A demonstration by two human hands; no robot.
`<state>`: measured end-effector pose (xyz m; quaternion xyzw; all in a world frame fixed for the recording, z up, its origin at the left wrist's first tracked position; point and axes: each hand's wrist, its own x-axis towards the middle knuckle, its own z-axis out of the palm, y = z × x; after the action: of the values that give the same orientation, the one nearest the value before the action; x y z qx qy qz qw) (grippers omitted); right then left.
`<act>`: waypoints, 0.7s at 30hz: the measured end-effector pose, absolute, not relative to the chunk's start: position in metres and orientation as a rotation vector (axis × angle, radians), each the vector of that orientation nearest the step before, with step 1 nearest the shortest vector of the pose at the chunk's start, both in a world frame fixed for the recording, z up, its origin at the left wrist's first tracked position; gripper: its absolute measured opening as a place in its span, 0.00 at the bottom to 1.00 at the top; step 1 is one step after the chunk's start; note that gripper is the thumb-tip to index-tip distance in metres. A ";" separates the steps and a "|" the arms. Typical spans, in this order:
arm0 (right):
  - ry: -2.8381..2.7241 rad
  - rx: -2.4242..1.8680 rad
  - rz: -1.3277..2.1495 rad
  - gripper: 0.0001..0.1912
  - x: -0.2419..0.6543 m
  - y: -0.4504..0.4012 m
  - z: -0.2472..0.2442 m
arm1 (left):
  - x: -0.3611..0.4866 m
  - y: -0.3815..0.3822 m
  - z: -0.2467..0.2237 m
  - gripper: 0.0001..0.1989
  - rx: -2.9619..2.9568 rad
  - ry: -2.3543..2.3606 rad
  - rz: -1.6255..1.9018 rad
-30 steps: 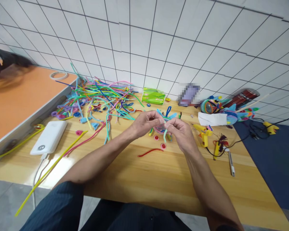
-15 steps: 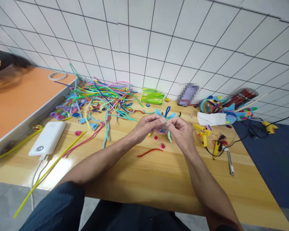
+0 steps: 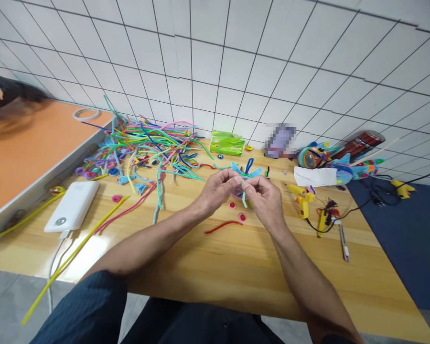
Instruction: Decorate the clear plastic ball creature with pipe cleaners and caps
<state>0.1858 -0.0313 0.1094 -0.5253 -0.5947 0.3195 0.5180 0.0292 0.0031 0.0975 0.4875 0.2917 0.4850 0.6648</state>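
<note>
My left hand (image 3: pixel 220 189) and my right hand (image 3: pixel 264 195) meet over the middle of the table, fingertips pinched together. Between them they grip a light green pipe cleaner (image 3: pixel 244 199), whose loose end hangs down below the fingers. Right behind the hands rests a blue pipe-cleaner figure (image 3: pixel 256 172) with a dark blue loop on top; my fingers hide much of it. Two red round pieces with pale rims lie in front, one nearer piece (image 3: pixel 242 217) and one farther piece (image 3: pixel 231 205). A short red pipe cleaner (image 3: pixel 222 226) lies closer to me.
A heap of coloured pipe cleaners (image 3: pixel 154 138) spreads at the back left, near a white power bank (image 3: pixel 71 205). Behind my hands stands a green tissue pack (image 3: pixel 227 143). To the right are a yellow glue gun (image 3: pixel 303 200) with its cord and a utility knife (image 3: pixel 344 242).
My right hand has shifted slightly left, towards my left hand. The hanging end of the light green pipe cleaner has swung left and now sits below the fingertips.
</note>
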 end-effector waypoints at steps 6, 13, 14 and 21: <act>-1.361 -1.278 0.779 0.12 0.187 -0.029 0.108 | 0.035 0.001 0.093 0.30 0.999 0.664 1.092; -1.503 -1.323 0.643 0.08 0.197 -0.029 0.117 | 0.012 0.024 0.102 0.27 1.324 0.592 0.883; -1.526 -1.322 0.613 0.08 0.196 -0.030 0.117 | 0.011 0.025 0.102 0.26 1.333 0.597 0.873; -1.518 -1.306 0.507 0.09 0.185 -0.033 0.114 | 0.028 0.006 0.092 0.24 1.114 0.683 1.093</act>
<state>0.1852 -0.0326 0.1139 -0.5429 -0.6309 0.2110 0.5125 0.0281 0.0055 0.0922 0.4920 0.3016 0.4829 0.6586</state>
